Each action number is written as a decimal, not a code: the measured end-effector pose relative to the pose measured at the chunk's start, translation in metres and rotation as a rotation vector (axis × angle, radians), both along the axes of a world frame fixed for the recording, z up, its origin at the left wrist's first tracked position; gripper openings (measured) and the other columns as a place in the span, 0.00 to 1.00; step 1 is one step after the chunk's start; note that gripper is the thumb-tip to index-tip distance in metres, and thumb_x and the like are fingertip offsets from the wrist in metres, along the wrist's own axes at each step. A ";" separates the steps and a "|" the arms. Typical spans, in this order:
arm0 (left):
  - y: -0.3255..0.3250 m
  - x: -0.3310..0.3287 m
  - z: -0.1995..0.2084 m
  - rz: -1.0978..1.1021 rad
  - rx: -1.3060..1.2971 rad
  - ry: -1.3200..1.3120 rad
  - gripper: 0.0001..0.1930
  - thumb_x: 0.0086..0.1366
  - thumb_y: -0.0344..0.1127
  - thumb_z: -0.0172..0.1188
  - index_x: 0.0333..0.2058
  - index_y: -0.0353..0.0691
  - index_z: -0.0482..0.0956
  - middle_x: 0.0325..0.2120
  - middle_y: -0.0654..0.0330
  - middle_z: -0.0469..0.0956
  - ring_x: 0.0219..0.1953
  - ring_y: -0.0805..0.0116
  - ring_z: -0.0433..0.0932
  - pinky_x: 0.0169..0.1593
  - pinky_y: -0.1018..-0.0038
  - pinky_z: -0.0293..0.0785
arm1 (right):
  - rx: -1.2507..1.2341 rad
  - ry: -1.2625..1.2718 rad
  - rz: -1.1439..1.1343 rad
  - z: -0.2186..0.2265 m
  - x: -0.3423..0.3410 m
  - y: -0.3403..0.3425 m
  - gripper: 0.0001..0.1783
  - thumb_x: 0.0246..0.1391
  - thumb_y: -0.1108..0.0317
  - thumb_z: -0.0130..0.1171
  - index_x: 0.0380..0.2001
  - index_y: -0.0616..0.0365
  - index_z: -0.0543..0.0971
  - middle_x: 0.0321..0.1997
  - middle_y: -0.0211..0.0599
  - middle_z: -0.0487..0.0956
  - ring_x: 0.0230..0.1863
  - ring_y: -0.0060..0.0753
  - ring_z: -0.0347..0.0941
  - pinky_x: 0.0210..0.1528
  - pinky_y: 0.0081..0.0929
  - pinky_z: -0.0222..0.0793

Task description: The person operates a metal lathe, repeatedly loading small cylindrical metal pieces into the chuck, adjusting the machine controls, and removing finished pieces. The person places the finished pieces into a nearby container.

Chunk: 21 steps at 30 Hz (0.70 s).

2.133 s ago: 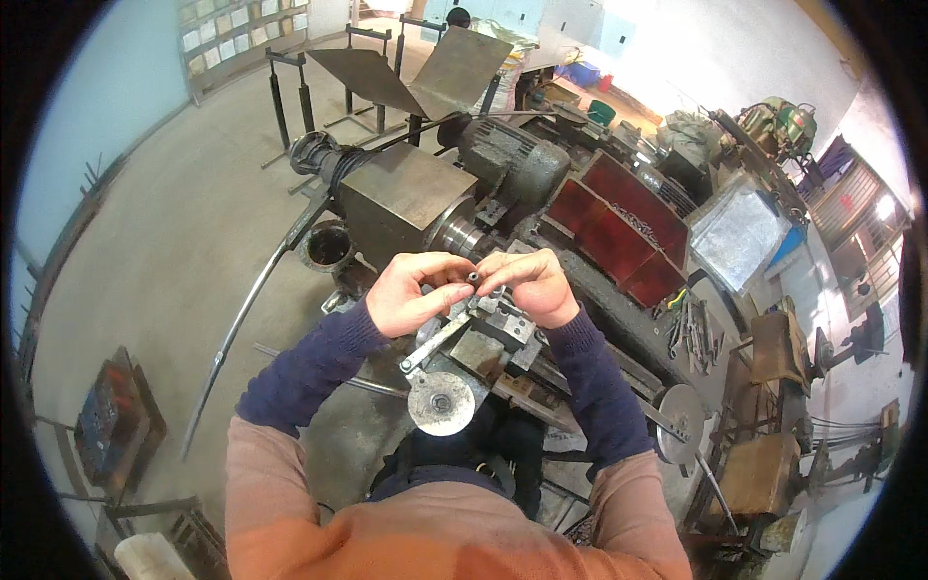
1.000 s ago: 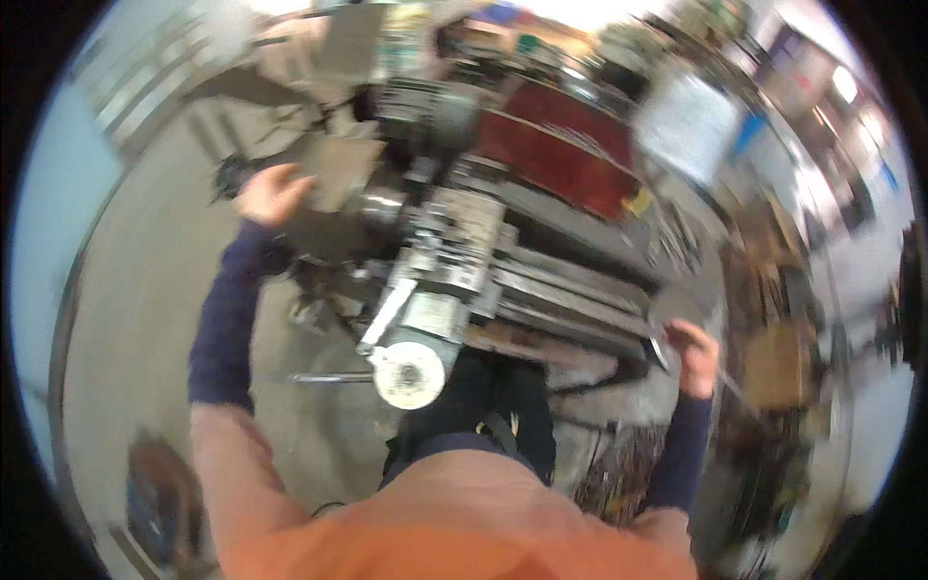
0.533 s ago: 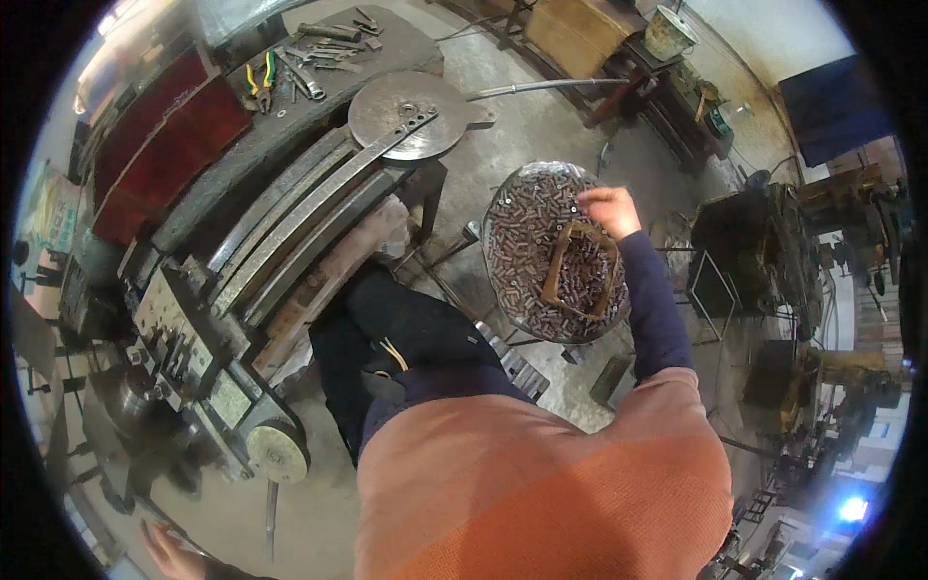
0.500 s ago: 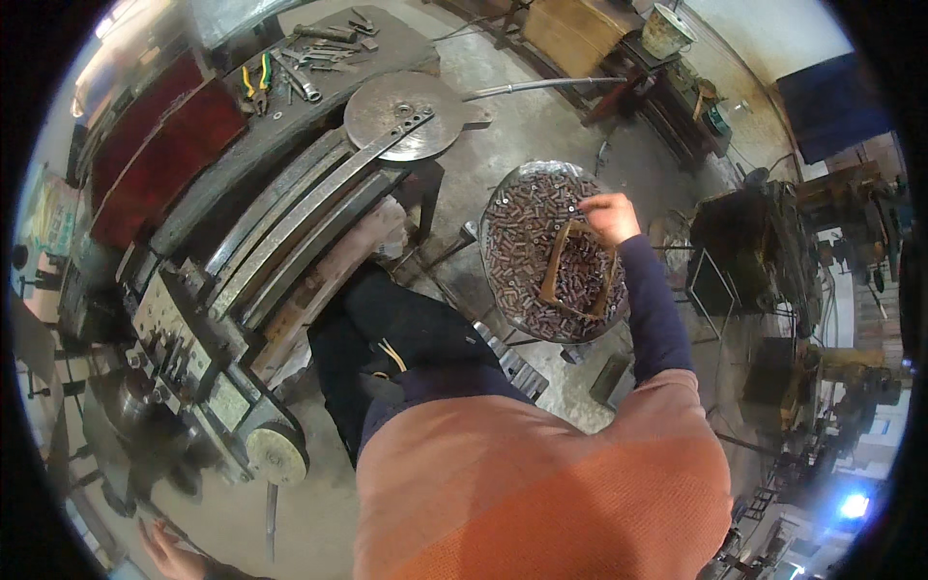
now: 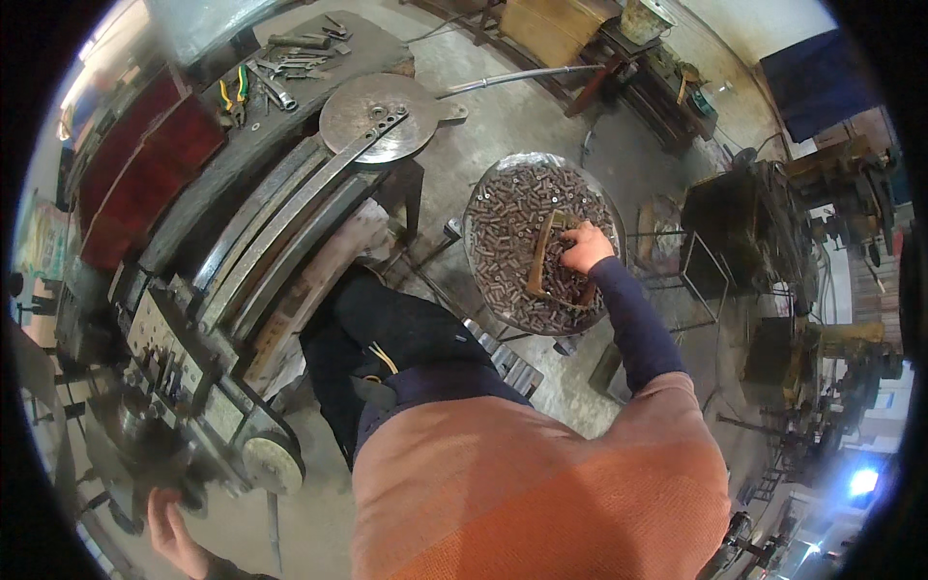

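Note:
My right hand point(image 5: 586, 247) is over a round tray point(image 5: 468, 253) heaped with small brownish metal cylinders point(image 5: 512, 208). Its fingers are bent down into the heap and closed; what they grip, if anything, is hidden. Beside these fingers, a brown open frame or box-like piece point(image 5: 538, 266) lies on the cylinders. At the lower left, my left hand point(image 5: 176, 534) is held in the air with fingers stretched out and nothing in it. It is nearest to the lower end of a long metal machine point(image 5: 261, 242), close to a round pale disc point(image 5: 273, 464).
At the machine's far end sits a flat steel wheel point(image 5: 377, 118) with a long rod handle point(image 5: 522, 77). Pliers point(image 5: 235, 97) and several wrenches point(image 5: 300, 66) lie on the bench beyond. A thin metal frame point(image 5: 706, 275) and dark machinery point(image 5: 730, 227) stand right of the tray.
My right hand has moved from the tray's right edge, where it held a small piece, left and nearer into the heap. My left hand has risen slightly. The whole view has shifted a little.

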<state>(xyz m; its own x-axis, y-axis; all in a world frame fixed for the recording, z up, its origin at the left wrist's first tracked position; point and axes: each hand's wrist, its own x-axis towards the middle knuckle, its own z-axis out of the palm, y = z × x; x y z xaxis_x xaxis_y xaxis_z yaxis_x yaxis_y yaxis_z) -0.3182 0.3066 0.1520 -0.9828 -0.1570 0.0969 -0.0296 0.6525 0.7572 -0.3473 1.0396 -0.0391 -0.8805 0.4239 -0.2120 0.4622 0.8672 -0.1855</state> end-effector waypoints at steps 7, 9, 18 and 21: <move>0.003 0.019 -0.002 0.056 0.013 -0.027 0.15 0.63 0.30 0.49 0.48 0.30 0.70 0.34 0.58 0.74 0.39 0.71 0.71 0.48 0.76 0.64 | 0.118 -0.281 -0.001 0.016 -0.018 -0.015 0.22 0.31 0.59 0.60 0.32 0.62 0.80 0.38 0.54 0.76 0.44 0.48 0.72 0.49 0.35 0.67; 0.002 0.022 -0.003 0.082 -0.009 -0.029 0.15 0.63 0.31 0.49 0.47 0.30 0.70 0.34 0.58 0.74 0.39 0.71 0.72 0.48 0.76 0.64 | 0.174 -0.269 0.016 0.022 -0.018 -0.019 0.20 0.31 0.59 0.60 0.28 0.64 0.80 0.34 0.52 0.78 0.40 0.47 0.74 0.45 0.35 0.69; 0.025 0.026 0.008 0.039 0.095 -0.056 0.16 0.62 0.30 0.52 0.46 0.27 0.71 0.38 0.54 0.74 0.39 0.68 0.73 0.46 0.75 0.68 | -0.118 0.100 0.156 0.062 -0.022 -0.038 0.20 0.30 0.67 0.56 0.33 0.58 0.81 0.35 0.46 0.79 0.34 0.48 0.76 0.40 0.34 0.71; 0.052 0.019 0.008 0.138 0.192 -0.023 0.13 0.59 0.25 0.52 0.43 0.26 0.72 0.33 0.55 0.76 0.37 0.69 0.74 0.44 0.76 0.68 | -0.705 0.378 0.560 0.089 -0.044 -0.105 0.23 0.31 0.74 0.50 0.37 0.58 0.80 0.42 0.48 0.77 0.48 0.39 0.72 0.50 0.27 0.65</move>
<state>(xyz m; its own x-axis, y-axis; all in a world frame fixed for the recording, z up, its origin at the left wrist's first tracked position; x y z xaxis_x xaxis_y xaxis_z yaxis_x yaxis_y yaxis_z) -0.2988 0.3589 0.1597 -0.9523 -0.3036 0.0304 -0.1271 0.4853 0.8651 -0.3916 0.9344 0.0500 -0.9779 -0.1926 0.0812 -0.1798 0.5767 -0.7969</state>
